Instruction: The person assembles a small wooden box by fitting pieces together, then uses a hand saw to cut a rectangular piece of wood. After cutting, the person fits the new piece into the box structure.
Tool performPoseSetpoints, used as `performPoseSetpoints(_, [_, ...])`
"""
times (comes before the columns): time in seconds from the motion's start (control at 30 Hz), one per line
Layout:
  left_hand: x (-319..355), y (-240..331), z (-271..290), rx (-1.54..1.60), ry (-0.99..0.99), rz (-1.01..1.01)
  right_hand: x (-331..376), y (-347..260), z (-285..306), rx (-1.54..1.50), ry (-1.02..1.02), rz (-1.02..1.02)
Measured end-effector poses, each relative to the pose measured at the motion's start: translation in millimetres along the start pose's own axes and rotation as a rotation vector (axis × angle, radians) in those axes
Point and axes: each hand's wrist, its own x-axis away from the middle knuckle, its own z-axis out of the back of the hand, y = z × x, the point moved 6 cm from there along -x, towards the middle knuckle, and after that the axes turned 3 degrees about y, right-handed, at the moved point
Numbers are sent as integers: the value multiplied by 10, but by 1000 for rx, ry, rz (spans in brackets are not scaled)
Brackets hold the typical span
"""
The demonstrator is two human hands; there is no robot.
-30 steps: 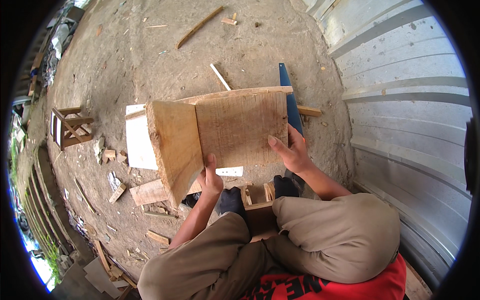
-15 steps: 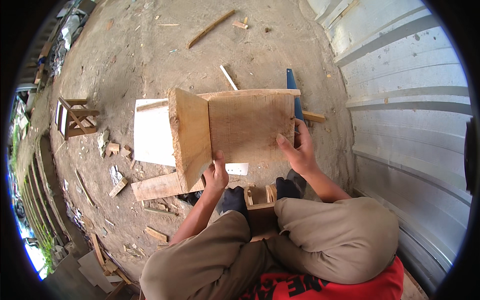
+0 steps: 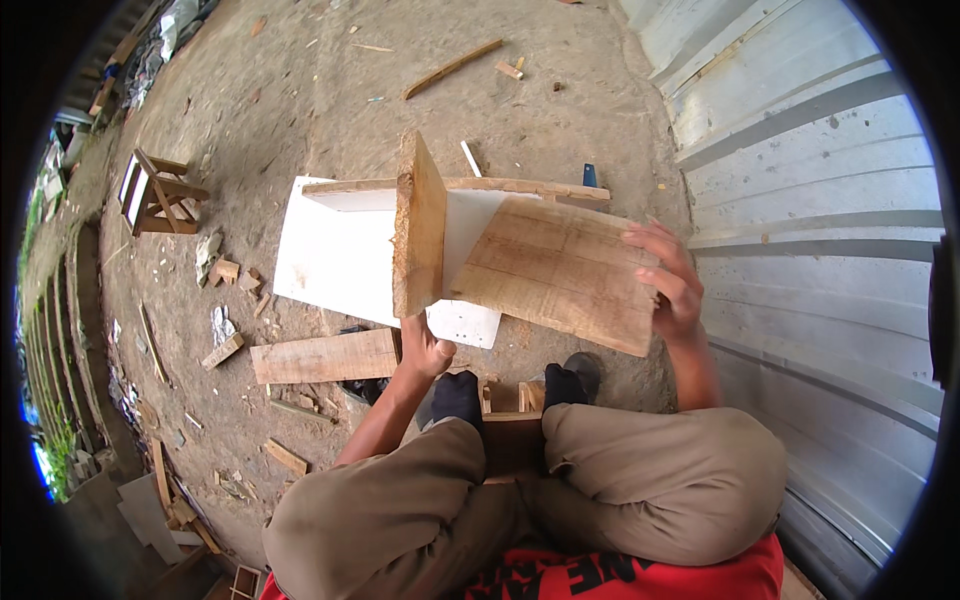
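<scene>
A thick upright wooden board (image 3: 422, 230) with a rough edge stands on a white panel (image 3: 335, 255). At its lower end my left hand (image 3: 426, 345) is closed around it, the fingers partly hidden by the wood. To its right, a flat brown wooden board (image 3: 560, 265) lies aslant over the white surface, its right end nearer me. My right hand (image 3: 672, 280) grips that board's right end, slightly blurred. A long thin wooden strip (image 3: 520, 186) runs behind both boards along the far side.
A loose plank (image 3: 325, 358) lies on the ground at my left, beside wood scraps. A small wooden stool (image 3: 163, 195) stands further left. The end of a blue tool (image 3: 590, 175) shows behind the strip. A corrugated metal wall (image 3: 810, 200) rises at the right.
The flat board has come away from the upright board and turned, its right end swinging toward me with my right hand. White surface now shows between them. The view has shifted slightly.
</scene>
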Motion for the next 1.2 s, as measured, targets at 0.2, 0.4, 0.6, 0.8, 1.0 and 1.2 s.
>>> performPoseSetpoints(0.2, [-298,373,-138,184,82,23,391,366,-292,127,-46,-27])
performPoseSetpoints(0.4, [-416,417,-164,9,120,173,614,530,-381,6,341,-510])
performPoseSetpoints(0.6, [-348,399,-203,-32,125,204,1127,743,-595,-767,562,-1053])
performPoseSetpoints(0.8, [-311,353,-202,-25,132,277,927,421,-699,-803,500,-1085])
performPoseSetpoints(1.0, [-251,246,-184,40,151,333,737,427,-700,-652,370,-1025])
performPoseSetpoints(1.2, [-264,292,-182,-96,107,217,660,450,-783,-583,364,-1032])
